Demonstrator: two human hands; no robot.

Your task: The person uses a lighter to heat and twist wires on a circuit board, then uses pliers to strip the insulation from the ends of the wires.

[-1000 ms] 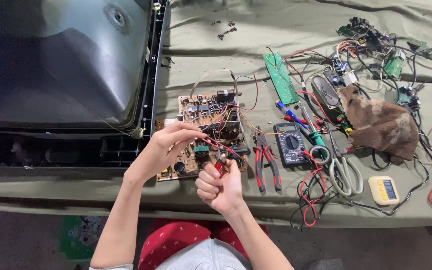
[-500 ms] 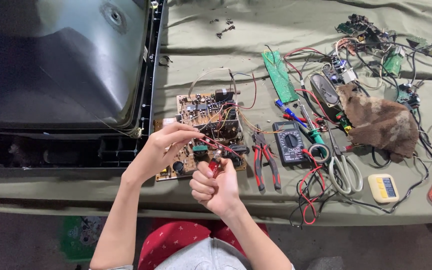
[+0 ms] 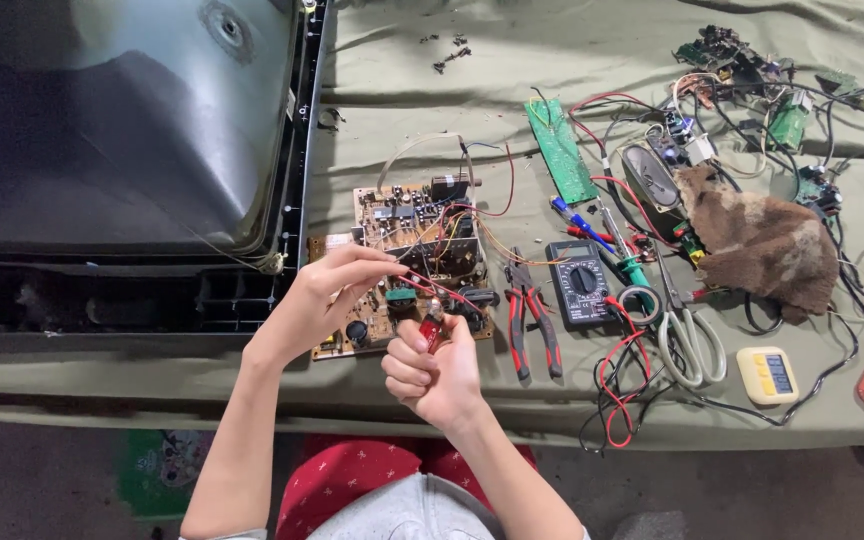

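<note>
My left hand (image 3: 327,290) pinches a thin red wire (image 3: 432,285) over the brown component-crowded circuit board (image 3: 407,265) lying on the olive cloth-covered table (image 3: 402,90), just beside the grey television shell (image 3: 122,130). My right hand (image 3: 437,370) is clenched on a small red tool (image 3: 431,333). I judge the board light, stiff and fragile, best gripped by its bare edges.

Soft, even light, faint shadows, dull glare on the grey screen (image 3: 122,120); sharp focus.
</note>
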